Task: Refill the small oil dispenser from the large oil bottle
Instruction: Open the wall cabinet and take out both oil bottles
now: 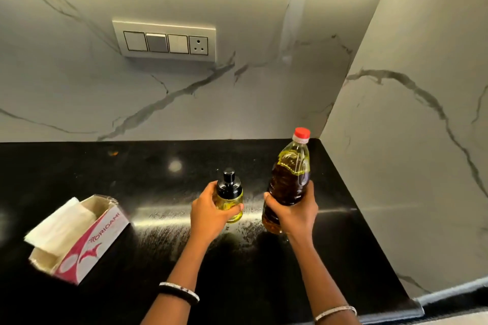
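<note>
The small oil dispenser (230, 196) is a clear glass bottle with a black pump top and some yellow oil inside. My left hand (208, 215) grips it around the body over the black countertop (158, 192). To its right is the large oil bottle (289, 179), clear plastic with a red cap on and amber oil filling most of it. My right hand (293, 212) grips its lower body and holds it nearly upright, leaning slightly right. The two bottles are apart, side by side.
An open red and white tissue box (79, 237) lies at the left of the counter. Marble walls close the back and right side, meeting in a corner behind the large bottle. A switch plate (165, 41) sits on the back wall.
</note>
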